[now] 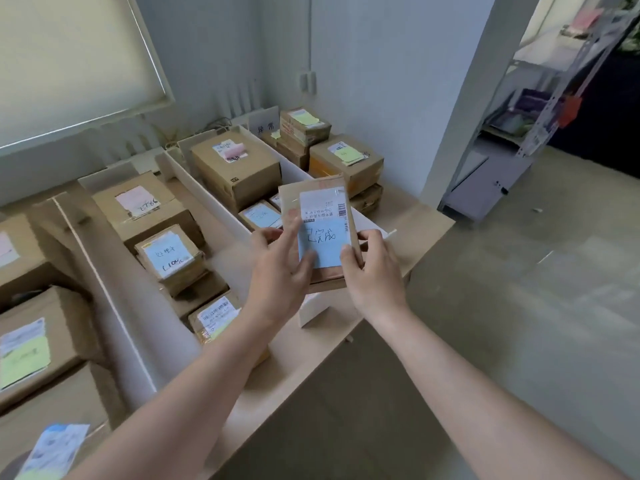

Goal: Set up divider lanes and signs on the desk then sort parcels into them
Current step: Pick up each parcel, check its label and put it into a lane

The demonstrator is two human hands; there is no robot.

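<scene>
Both my hands hold a small brown cardboard parcel (pixel 317 202) tilted up above the desk's right end. It carries a white shipping label and a blue sticky note (pixel 323 245) with handwriting. My left hand (pixel 282 265) grips its left edge, thumb and fingers on the note. My right hand (pixel 372 268) grips its right edge. White divider boards (pixel 211 192) split the wooden desk (pixel 298 362) into lanes filled with several labelled parcels. A white sign card (pixel 265 124) with black writing stands at the back.
A large box with a pink note (pixel 235 168) sits in the lane behind the held parcel. Boxes with yellow notes (pixel 346 157) are stacked at the far right corner. A metal shelf rack (pixel 519 133) stands to the right on the grey floor.
</scene>
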